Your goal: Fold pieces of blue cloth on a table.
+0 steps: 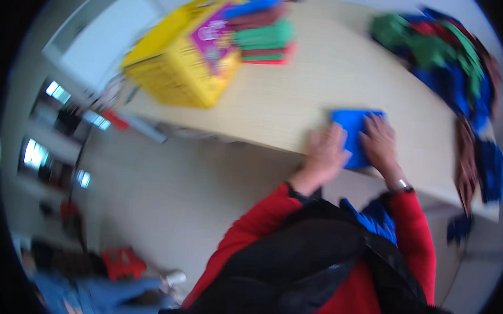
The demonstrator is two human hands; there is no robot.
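Observation:
A folded blue cloth point(353, 132) lies flat at the near edge of the pale wooden table, in front of me. My left hand point(326, 152) rests along its left side, fingers stretched out and somewhat blurred. On the right part of the cloth my right hand point(380, 142) is laid flat with its fingers extended. Neither hand grips anything. A bunched blue cloth point(376, 221) is by my body, below the table edge, between my forearms.
A yellow box point(171, 69) stands at the table's far left. Beside it is a stack of folded cloths point(265, 38) in blue, brown, green and red. Loose cloths point(444, 53) lie heaped at the right, some draping down. Someone in jeans point(99, 296) is at lower left.

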